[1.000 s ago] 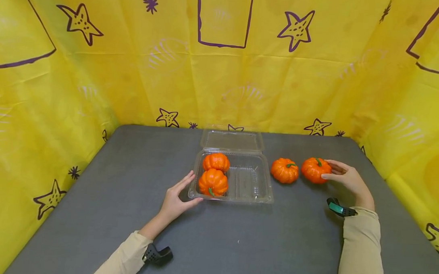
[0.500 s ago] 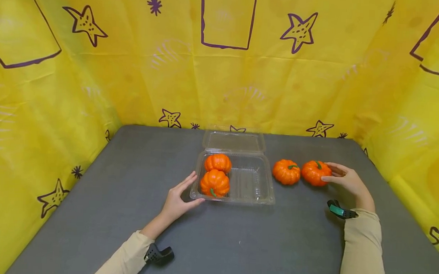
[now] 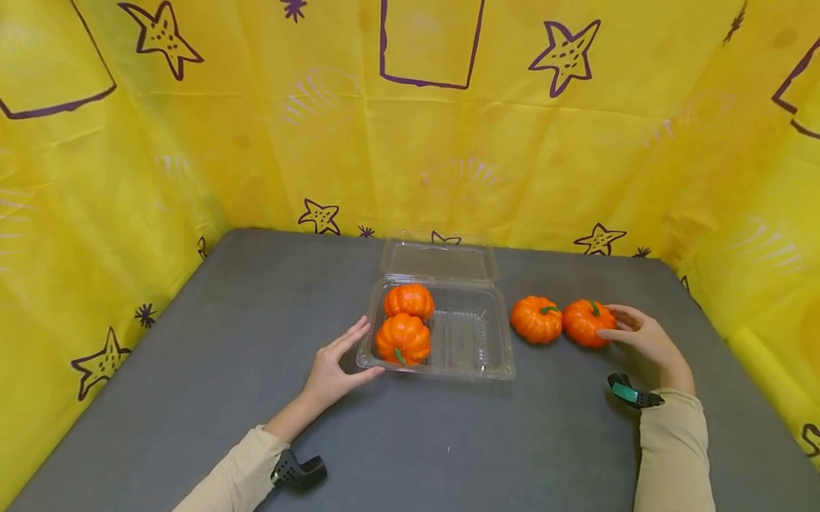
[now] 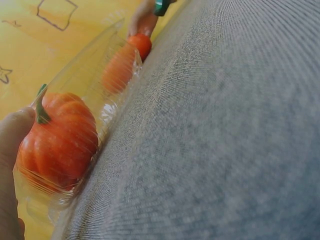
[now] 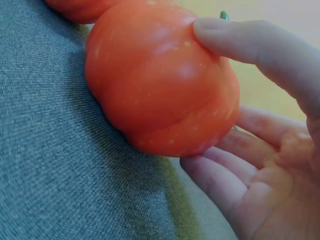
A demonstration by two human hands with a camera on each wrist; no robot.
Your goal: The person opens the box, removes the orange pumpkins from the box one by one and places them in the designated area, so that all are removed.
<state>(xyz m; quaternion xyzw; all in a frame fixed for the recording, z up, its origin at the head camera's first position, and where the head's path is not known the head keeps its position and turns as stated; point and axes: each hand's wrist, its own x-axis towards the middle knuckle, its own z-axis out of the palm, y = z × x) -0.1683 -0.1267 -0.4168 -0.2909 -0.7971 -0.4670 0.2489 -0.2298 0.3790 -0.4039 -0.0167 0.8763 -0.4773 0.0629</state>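
A clear plastic clamshell container [image 3: 502, 349] lies with its lid [image 3: 440, 261] folded back. Two small orange pumpkins sit in its left half, the front pumpkin [image 3: 403, 340] against the rear one [image 3: 409, 300]. My left hand [image 3: 331, 372] rests at the container's front left corner, fingers fairly straight along the side and thumb on the front rim. To the right of the container stands a third pumpkin [image 3: 536, 321]. Beside it, seemingly touching, is another pumpkin [image 3: 586, 324], which my right hand [image 3: 644, 341] holds between thumb and fingers, near the table surface.
A dark grey cloth covers the table [image 3: 444, 453]. Yellow fabric [image 3: 414, 151] with purple star drawings hangs at the back and both sides. Both wrists wear dark bands, the right band [image 3: 634, 393] with a green part.
My right hand has moved its pumpkin slightly left, and the gap to the neighbouring pumpkin has closed up. The left hand stays at the container's corner. The head view has shifted a little.
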